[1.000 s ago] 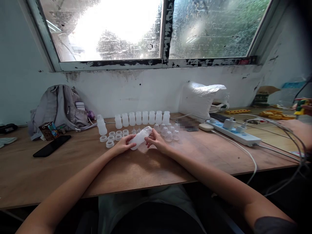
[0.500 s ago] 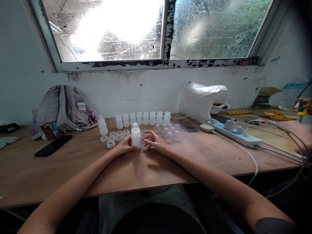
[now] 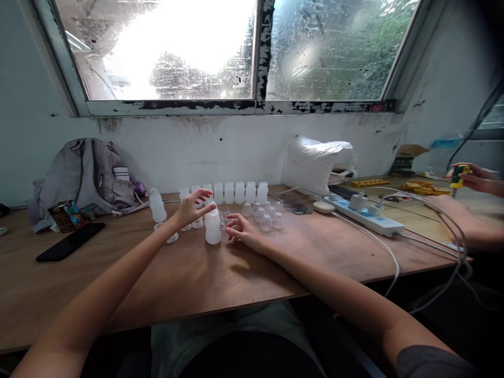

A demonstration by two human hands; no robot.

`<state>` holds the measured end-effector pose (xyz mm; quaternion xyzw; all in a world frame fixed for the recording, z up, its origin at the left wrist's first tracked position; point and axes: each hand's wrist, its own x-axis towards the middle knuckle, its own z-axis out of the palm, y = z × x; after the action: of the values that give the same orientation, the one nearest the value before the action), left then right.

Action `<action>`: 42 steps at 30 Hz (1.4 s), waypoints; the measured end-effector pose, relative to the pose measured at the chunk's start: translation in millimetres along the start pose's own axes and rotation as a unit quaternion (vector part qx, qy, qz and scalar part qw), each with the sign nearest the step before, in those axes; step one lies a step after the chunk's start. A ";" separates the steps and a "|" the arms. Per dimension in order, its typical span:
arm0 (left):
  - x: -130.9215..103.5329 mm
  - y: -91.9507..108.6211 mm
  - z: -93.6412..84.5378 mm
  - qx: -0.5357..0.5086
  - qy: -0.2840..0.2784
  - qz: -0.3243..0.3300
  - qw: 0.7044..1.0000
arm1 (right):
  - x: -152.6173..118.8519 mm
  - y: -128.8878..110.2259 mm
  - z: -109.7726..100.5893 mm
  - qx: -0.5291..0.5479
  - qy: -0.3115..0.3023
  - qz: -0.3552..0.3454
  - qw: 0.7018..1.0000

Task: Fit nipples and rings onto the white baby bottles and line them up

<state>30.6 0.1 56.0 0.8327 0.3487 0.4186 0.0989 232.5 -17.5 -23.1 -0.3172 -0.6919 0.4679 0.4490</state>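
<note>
A frosted white bottle [image 3: 213,229] stands upright near the middle of the table. My left hand [image 3: 193,207] is raised at its upper left, thumb and fingers apart near its top; whether it touches the bottle is unclear. Just right of the bottle, my right hand [image 3: 241,231] has its fingers spread and slightly curled, holding nothing. Several more bottles [image 3: 240,192] form a row behind. White rings [image 3: 172,237] lie partly hidden under my left hand and forearm. Clear domed caps [image 3: 265,222] sit in a group to the right. A capped bottle [image 3: 158,206] stands at the left.
At the left are a grey backpack [image 3: 88,178], a small box [image 3: 65,216] and a black phone [image 3: 71,242]. A power strip [image 3: 364,216] with cables lies to the right, near a white bag [image 3: 311,164]. Another person's hands [image 3: 474,178] hold a yellow-green tool at far right.
My left hand has let go of the bottle's lower side and moved up to its top. My right hand stays beside it. The camera view has shifted, and the other person's hand with the tool shows more.
</note>
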 end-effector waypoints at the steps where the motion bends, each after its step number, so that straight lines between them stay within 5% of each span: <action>1: 8.2 4.1 -6.2 0.029 -0.062 0.010 0.998 | -0.2 -0.3 -0.1 -0.001 0.000 -0.001 1.000; 4: 26.8 13.1 -19.9 0.100 -0.170 -0.006 0.980 | -1.4 -2.9 0.4 -0.005 0.000 -0.001 1.000; 6: 36.5 16.6 -28.5 0.138 -0.193 -0.014 0.971 | -2.3 -5.3 1.2 -0.011 0.001 0.002 1.000; 12: 70.3 6.2 -71.5 0.275 -0.133 -0.078 0.949 | -2.4 -6.4 2.4 -0.033 0.003 0.009 0.999; 18: 90.6 -45.0 -99.3 0.419 -0.129 -0.171 0.882 | 0.4 1.6 1.6 -0.056 0.017 0.017 0.998; 27: 67.7 -93.5 -84.0 0.477 -0.082 -0.249 0.839 | -0.1 3.7 3.5 -0.081 0.014 0.019 0.996; 33: 49.1 -113.5 -74.5 0.472 -0.056 -0.263 0.840 | -1.0 2.0 4.2 -0.094 0.018 0.016 0.995; 42: 42.8 -118.2 -69.6 0.479 -0.031 -0.253 0.840 | 1.0 8.6 2.3 -0.102 0.014 0.010 0.995</action>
<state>-64.2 106.8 72.7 0.6714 0.7013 0.1336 -0.1992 230.1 -14.4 -31.1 -0.3747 -0.7268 0.3944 0.4193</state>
